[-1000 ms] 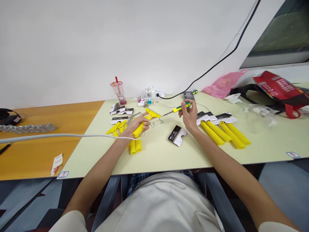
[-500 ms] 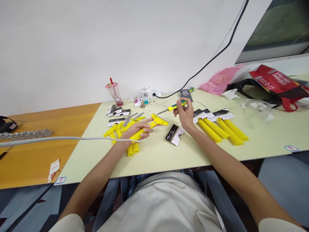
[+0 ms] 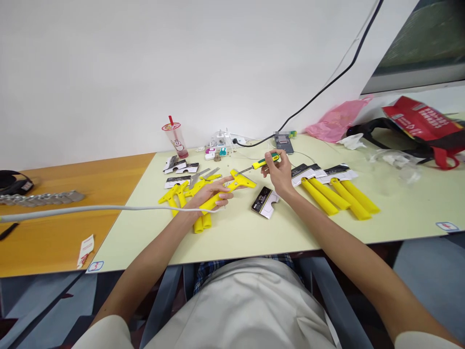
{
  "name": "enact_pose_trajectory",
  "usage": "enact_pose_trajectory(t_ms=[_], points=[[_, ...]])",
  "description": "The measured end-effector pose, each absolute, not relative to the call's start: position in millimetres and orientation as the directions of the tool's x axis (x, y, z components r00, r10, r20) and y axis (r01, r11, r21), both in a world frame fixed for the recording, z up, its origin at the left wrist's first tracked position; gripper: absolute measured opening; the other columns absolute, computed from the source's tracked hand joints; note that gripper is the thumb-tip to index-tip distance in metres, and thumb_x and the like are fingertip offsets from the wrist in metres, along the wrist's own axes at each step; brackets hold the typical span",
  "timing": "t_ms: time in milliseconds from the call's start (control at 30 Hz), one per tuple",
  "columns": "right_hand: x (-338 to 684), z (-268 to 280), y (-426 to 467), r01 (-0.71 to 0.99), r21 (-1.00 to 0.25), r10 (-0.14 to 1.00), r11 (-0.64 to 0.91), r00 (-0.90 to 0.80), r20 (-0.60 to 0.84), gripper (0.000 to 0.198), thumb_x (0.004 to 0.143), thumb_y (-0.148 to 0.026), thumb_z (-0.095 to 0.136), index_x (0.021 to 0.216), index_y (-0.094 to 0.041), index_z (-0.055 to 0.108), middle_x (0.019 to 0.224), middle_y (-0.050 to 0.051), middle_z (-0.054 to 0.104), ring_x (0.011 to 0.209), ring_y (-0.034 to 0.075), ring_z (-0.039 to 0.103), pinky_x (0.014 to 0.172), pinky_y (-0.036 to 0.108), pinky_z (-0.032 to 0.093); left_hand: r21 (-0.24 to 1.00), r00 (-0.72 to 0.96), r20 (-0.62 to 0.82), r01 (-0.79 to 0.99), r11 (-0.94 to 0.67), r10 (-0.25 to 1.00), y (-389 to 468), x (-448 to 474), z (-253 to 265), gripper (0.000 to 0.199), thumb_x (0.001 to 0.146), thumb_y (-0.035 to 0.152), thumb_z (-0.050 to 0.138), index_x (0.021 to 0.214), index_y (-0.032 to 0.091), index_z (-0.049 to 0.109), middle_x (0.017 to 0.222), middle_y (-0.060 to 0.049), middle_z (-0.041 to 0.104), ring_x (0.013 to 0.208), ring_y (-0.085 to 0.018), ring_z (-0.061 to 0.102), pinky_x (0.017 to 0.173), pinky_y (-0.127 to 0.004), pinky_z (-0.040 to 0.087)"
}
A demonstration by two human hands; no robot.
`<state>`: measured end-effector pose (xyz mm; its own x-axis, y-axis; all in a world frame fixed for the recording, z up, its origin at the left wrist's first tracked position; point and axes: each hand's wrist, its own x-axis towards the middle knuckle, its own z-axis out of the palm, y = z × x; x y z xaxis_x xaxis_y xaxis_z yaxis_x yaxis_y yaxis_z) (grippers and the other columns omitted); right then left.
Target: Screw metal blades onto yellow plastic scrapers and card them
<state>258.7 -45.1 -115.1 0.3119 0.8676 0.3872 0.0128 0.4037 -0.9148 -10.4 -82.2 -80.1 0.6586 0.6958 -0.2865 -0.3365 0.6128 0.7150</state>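
Note:
My left hand (image 3: 214, 194) is closed around the handle of a yellow scraper (image 3: 242, 181), its wide head pointing right. In my right hand (image 3: 278, 172) is a green-and-yellow screwdriver (image 3: 264, 161), its shaft slanting down to the left. The screwdriver's tip is at the upper corner of the scraper head; whether it sits in a screw is too small to tell. Below the scraper head lies a black-and-white card sleeve (image 3: 265, 202). Left of my left hand are several more yellow scrapers (image 3: 169, 195) and loose metal blades (image 3: 199, 177), partly hidden by the hand.
Several yellow handles (image 3: 319, 196) with card sleeves lie at the right. More sleeves (image 3: 177, 181), a drink cup (image 3: 177, 140), a power strip (image 3: 220, 139) and a dark device (image 3: 283, 143) stand farther back. A white cable (image 3: 119, 208) crosses in front at left. A red bag (image 3: 421, 123) lies far right.
The screwdriver's tip has come down slightly onto the corner of the scraper head. Both hands keep their grips. The whole view has shifted a little.

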Motion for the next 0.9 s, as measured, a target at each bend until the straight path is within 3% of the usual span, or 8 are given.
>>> enact_pose_trajectory(t_ms=[167, 367, 600, 900], points=[[260, -115, -45, -0.004, -0.901, 0.855, 0.434, 0.315, 0.411, 0.063, 0.085, -0.083, 0.082, 0.106, -0.029, 0.056, 0.072, -0.005, 0.067, 0.055, 0.015, 0.066, 0.046, 0.026, 0.050, 0.734, 0.679, -0.251, -0.331, 0.594, 0.689, -81, -12, -82, 0.068, 0.088, -0.001, 0.070, 0.151, 0.022, 0.060, 0.085, -0.001, 0.064, 0.050, -0.006, 0.047, 0.039, -0.013, 0.037], [261, -116, -43, -0.019, -0.885, 0.838, 0.466, 0.331, 0.434, 0.062, 0.084, -0.079, 0.085, 0.106, -0.028, 0.058, 0.071, -0.007, 0.067, 0.052, 0.013, 0.066, 0.042, 0.024, 0.049, 0.720, 0.677, -0.264, -0.337, 0.607, 0.687, -84, -11, -79, 0.065, 0.090, -0.003, 0.067, 0.151, 0.020, 0.059, 0.087, -0.002, 0.066, 0.050, -0.007, 0.050, 0.041, -0.014, 0.040], [262, -115, -45, 0.030, -0.850, 0.800, 0.526, 0.322, 0.506, 0.057, 0.089, -0.076, 0.083, 0.110, -0.029, 0.058, 0.073, -0.007, 0.066, 0.053, 0.013, 0.067, 0.042, 0.023, 0.050, 0.715, 0.668, -0.276, -0.338, 0.612, 0.691, -84, -9, -80, 0.074, 0.089, -0.002, 0.068, 0.156, 0.023, 0.054, 0.108, -0.008, 0.074, 0.052, -0.006, 0.053, 0.040, -0.014, 0.038], [260, -112, -53, 0.152, -0.747, 0.695, 0.648, 0.285, 0.660, 0.049, 0.097, -0.070, 0.079, 0.118, -0.031, 0.058, 0.076, -0.006, 0.065, 0.056, 0.015, 0.070, 0.046, 0.026, 0.054, 0.737, 0.686, -0.285, -0.289, 0.611, 0.669, -82, -10, -82, 0.059, 0.090, 0.004, 0.068, 0.147, 0.019, 0.059, 0.074, 0.003, 0.055, 0.049, -0.009, 0.047, 0.042, -0.015, 0.035]])
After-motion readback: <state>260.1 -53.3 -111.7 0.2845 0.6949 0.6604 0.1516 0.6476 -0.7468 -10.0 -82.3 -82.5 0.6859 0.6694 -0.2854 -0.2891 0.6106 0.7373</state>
